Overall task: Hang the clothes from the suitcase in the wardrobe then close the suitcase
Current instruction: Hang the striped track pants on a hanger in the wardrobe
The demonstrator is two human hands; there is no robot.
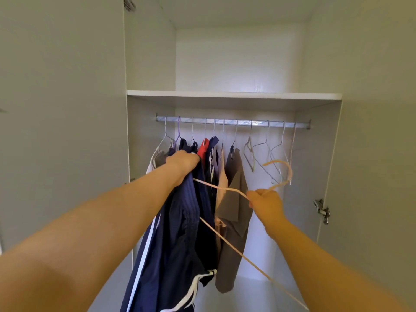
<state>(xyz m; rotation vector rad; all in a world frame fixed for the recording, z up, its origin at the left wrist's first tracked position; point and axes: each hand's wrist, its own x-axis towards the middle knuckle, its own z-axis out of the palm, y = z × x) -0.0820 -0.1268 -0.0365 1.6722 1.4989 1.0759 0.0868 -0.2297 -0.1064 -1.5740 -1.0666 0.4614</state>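
Observation:
My left hand [183, 163] grips the top of a navy garment with white stripes [175, 239], holding it up in front of the wardrobe. My right hand [265, 200] pinches the neck of a pale pink wire hanger [227, 238] just below its hook, which curves up to the right. One hanger arm runs left into the navy garment. The wardrobe rail [231, 122] crosses behind, carrying several hung clothes, among them a red piece [202, 148] and a grey-brown shirt [234, 212]. The suitcase is not in view.
Several bare wire hangers [265, 154] hang on the right part of the rail. A white shelf [234, 95] sits above it. Open wardrobe doors [60, 109] flank both sides, with a metal hinge [323, 210] on the right door.

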